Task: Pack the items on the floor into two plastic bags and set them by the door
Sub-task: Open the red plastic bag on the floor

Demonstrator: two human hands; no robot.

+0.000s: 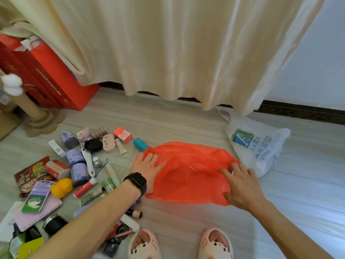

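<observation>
Readying the red bag mid-frame, left hand and right hand are laid on it, fingers spread; its mouth likely needs opening next.

A home room: cream curtain, tiled floor, slippers.

A cream curtain hangs to the pale floor, red boxes and a beige post stand at left, and pink slippers sit nearest.

Bare floor beyond red bag; seemingly dense clutter left.
</observation>
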